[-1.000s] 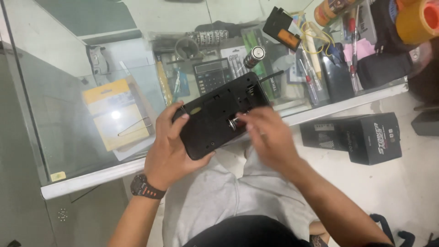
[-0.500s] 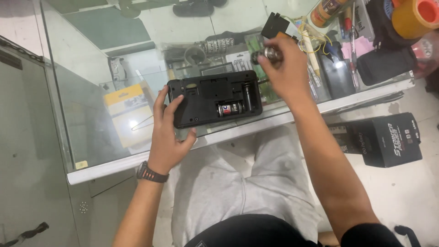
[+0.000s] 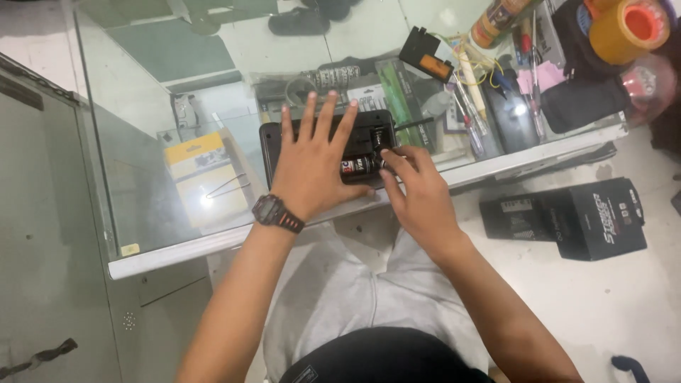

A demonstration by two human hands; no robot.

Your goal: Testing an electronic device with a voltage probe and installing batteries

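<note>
A yellow packet [image 3: 201, 177] is seen through the glass counter [image 3: 142, 184], well to the left of the hands. The left hand [image 3: 312, 167], with a wristwatch [image 3: 278, 213] worn on its wrist, is laid flat with fingers spread on a black device [image 3: 273, 145], which is pressed down near the counter's front edge. Just right of that palm, a battery [image 3: 358, 165] is seated in the device's open compartment. The right hand [image 3: 418, 195] is placed beside it, its fingertips [image 3: 389, 157] closed on a second battery [image 3: 380, 139] at the compartment's end; how fully this battery is seated cannot be told. Further right of the grip, pens and tools [image 3: 489, 106] are cluttered on the counter, with a roll of orange tape [image 3: 628, 28] at the far corner. A black box [image 3: 582, 216] is seen on the floor.
</note>
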